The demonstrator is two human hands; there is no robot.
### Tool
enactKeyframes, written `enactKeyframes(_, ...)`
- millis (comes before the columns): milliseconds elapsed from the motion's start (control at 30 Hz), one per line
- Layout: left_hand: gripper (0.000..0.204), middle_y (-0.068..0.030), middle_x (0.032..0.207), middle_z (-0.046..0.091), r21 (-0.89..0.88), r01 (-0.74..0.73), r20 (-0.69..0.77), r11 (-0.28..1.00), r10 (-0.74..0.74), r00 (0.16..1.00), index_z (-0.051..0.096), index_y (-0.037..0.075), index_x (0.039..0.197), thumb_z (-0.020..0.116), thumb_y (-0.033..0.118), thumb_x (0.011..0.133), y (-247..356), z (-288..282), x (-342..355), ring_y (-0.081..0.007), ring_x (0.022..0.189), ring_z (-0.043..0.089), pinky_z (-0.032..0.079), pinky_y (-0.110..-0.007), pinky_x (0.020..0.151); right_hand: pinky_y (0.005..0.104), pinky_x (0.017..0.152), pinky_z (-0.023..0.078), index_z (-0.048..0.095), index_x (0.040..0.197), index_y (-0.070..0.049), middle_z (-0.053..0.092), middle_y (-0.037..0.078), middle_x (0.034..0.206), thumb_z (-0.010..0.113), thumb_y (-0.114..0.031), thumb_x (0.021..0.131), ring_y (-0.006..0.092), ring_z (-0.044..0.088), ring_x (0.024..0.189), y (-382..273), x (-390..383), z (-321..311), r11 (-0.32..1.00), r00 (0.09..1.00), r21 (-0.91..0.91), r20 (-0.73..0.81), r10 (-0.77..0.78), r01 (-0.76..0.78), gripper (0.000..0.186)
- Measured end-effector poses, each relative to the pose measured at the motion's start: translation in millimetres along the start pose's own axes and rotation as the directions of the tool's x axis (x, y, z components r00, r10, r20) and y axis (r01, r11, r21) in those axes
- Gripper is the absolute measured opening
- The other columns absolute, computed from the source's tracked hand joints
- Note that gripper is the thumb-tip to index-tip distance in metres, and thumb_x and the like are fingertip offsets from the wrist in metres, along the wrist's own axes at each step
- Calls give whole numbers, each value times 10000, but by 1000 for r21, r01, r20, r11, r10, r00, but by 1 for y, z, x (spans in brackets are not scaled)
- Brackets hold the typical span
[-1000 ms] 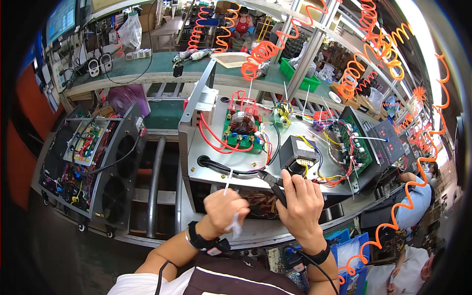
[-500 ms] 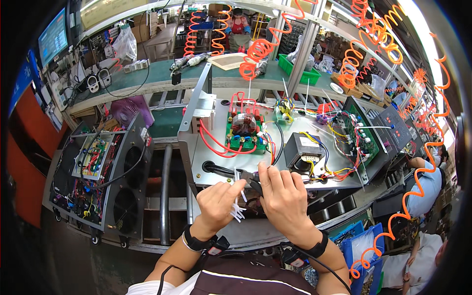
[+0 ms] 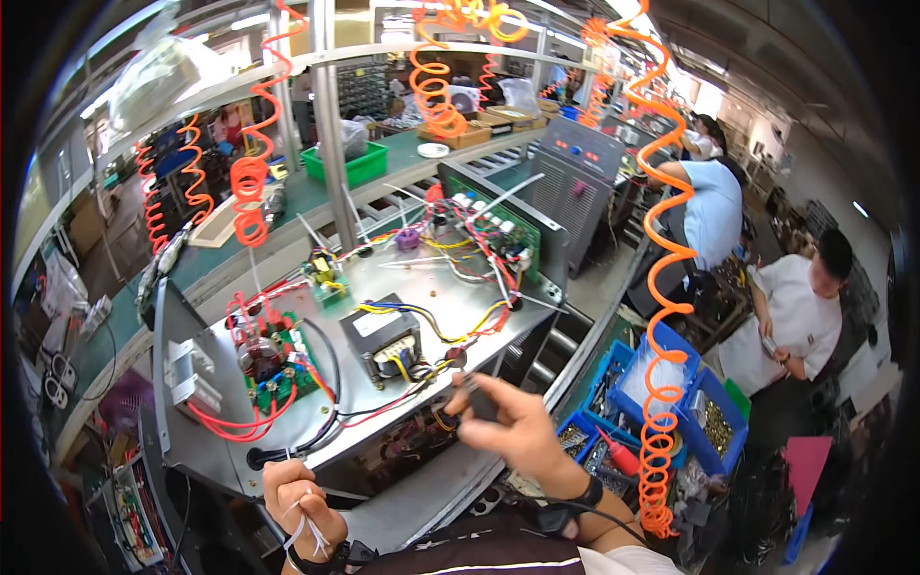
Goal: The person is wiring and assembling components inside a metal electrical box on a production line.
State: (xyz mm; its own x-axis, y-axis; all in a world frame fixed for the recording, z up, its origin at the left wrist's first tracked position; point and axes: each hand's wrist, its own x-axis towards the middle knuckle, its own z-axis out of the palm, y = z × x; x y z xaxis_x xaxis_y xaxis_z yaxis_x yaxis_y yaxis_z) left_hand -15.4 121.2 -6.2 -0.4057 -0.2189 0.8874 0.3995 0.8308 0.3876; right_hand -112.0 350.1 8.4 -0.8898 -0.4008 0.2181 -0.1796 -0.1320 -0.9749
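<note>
1. White cable ties (image 3: 305, 525) are the thing in hand: a thin bundle of stiff plastic strips sticks out of the left hand (image 3: 305, 510), whose fingers are clenched around them, just below the front left corner of the metal chassis plate (image 3: 450, 297).
2. The right hand (image 3: 503, 428) sits at the front edge of the same plate, thumb and fingers pinched on a small dark object (image 3: 476, 401). What that object is, I cannot tell; it looks like a tool tip or a wire end.
3. To do this step well, I judge the right hand should work close to the wire bundle (image 3: 422, 369) beside the transformer (image 3: 386, 343) and keep the yellow, black and red leads lying together rather than crossing.
4. One tie at a time seems wise, with the left fist keeping the rest out of the wiring.
5. The plate is bare grey sheet metal, flat and dull, with folded edges; loose ends slide easily on it.
6. The transformer is a blocky dark core with a pale label and yellow tape, standing near the middle of the plate.
7. A green circuit board (image 3: 278, 369) with red and blue parts lies toward the left edge; thick red wires (image 3: 235, 422) loop round it.
8. A second green board (image 3: 494, 225) stands upright along the far right edge.
9. An orange coiled air hose (image 3: 661, 383) hangs springy at the right, past the plate, over blue parts bins (image 3: 661, 369).
</note>
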Motion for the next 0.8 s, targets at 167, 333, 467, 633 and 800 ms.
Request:
enactKeyframes(167,399,-63,608,495,-118,3,232,993,25,972,397,83,678,343,353,966,22,23,16,-195,605,438,348,-321,588,384,887,405,352,1316,59,504,194,1175,469,-202,857,246,512,1021,32,-19,-91,544,978,815,128,167,-200,540)
enactKeyframes(333,230,-123,749,530,-314,-139,318,939,242,917,501,57,774,500,240,913,40,79,32,-228,547,498,392,-313,483,398,947,384,332,1336,63,487,227,1187,531,-263,734,295,503,1046,36,-27,-120,493,969,843,123,214,-216,712)
enactKeyframes(467,200,-61,657,455,-92,-287,391,953,300,870,567,29,882,573,38,682,81,154,46,-222,529,504,393,-339,451,388,930,396,338,1326,77,507,240,1142,519,-245,696,301,513,990,43,-34,-139,402,974,893,142,179,-204,731)
enactKeyframes(633,373,-54,699,510,65,-352,493,934,277,825,535,22,1042,624,98,688,96,250,48,-215,643,565,431,-327,496,409,936,400,335,1326,71,511,244,1132,502,-261,689,308,522,987,56,-43,-161,328,955,906,201,220,-266,737)
enactKeyframes(800,124,-57,693,536,231,-520,656,822,264,707,545,58,802,570,90,685,83,269,47,-205,621,577,455,-302,501,472,950,416,274,1377,14,489,264,1167,500,-285,702,336,537,1033,57,-40,-181,377,916,838,325,237,-395,772)
